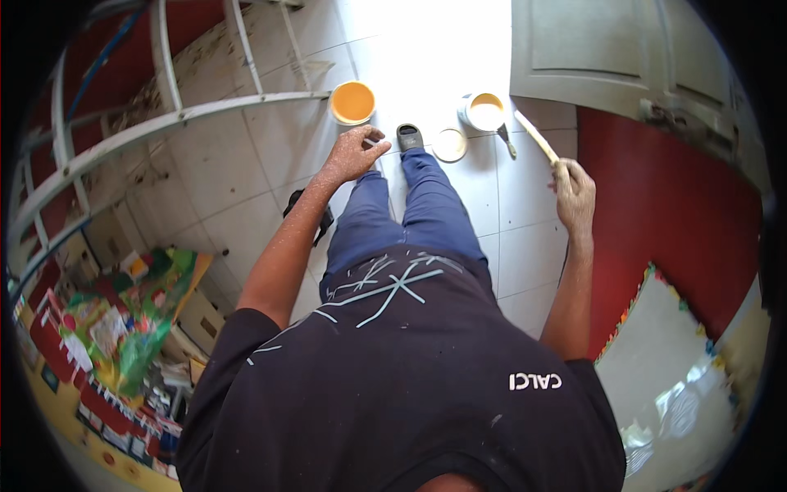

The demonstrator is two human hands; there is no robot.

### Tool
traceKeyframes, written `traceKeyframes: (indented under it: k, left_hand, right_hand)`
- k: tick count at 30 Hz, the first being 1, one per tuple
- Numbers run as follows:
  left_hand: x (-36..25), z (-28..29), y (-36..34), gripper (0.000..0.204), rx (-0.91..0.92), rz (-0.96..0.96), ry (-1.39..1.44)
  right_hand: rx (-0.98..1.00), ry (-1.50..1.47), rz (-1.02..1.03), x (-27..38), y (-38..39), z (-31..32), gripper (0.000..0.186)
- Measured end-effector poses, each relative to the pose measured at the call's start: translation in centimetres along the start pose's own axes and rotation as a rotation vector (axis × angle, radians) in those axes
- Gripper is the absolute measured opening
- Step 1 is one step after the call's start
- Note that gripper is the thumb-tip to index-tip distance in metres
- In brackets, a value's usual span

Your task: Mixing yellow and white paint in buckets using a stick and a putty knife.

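The stick (539, 138) is in your right hand (574, 193), whose fingers are closed around one end; the other end points away from you, toward the can (482, 113), just apart from it. Your left hand (361, 152) is loosely open with fingers bent, and nothing shows in it.

As far as I can judge, the opening is done: the can and the bucket (353, 102) beyond your left hand both stand uncovered, and a lid (450, 145) lies between your hands. The stick is out of both containers, and the brush (509, 143) lies unused to the left of your right hand. Whether the contents are mixed, I cannot tell.

The stick is pale, long and thin, probably wood. The lid is a flat cream disc. The bucket is round, with smooth orange contents; the can holds something paler. Under them, the floor (525, 197) is glossy white tile.
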State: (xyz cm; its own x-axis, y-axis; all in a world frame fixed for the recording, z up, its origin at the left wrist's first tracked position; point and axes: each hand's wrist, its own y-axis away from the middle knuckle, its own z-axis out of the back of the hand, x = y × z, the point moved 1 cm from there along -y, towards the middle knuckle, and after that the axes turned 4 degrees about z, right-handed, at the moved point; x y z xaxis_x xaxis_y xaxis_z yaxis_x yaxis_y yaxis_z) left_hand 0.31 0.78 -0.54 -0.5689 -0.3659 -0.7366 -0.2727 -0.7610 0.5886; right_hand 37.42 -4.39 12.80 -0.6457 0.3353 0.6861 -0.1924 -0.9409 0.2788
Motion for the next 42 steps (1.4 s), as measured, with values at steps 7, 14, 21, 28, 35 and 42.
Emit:
traceKeyframes:
  k: [7,14,21,28,35,42]
  left_hand:
    - [2.0,-7.0,-2.8,0.039,0.173,0.057,-0.203]
    - [1.4,-14.7,-3.6,0.038,0.222,0.041,-0.33]
    - [6.6,-28.6,-9.8,0.047,0.134,0.247,-0.194]
    - [24.0,-44.1,-8.6,0.063,0.538,0.489,-0.317]
    - [27.0,-50.0,-5.0,0.079,1.063,0.777,-0.24]
    - [25.2,-48.9,-3.1,0.093,1.008,0.756,-0.443]
  right_hand:
    - [-0.229,-0.644,-0.165,-3.7,8.9,0.9,0.024]
    - [-0.176,-0.629,-0.39,-9.3,7.7,1.2,0.028]
    - [-0.01,-0.751,-0.446,-27.3,0.7,-5.0,0.039]
    - [0.083,-0.978,-0.489,-35.6,-4.4,-18.8,0.03]
    - [0.118,-1.069,-0.556,-40.3,-5.5,-25.0,0.032]
    - [0.089,-1.171,-0.396,-40.8,-10.3,-23.7,0.036]
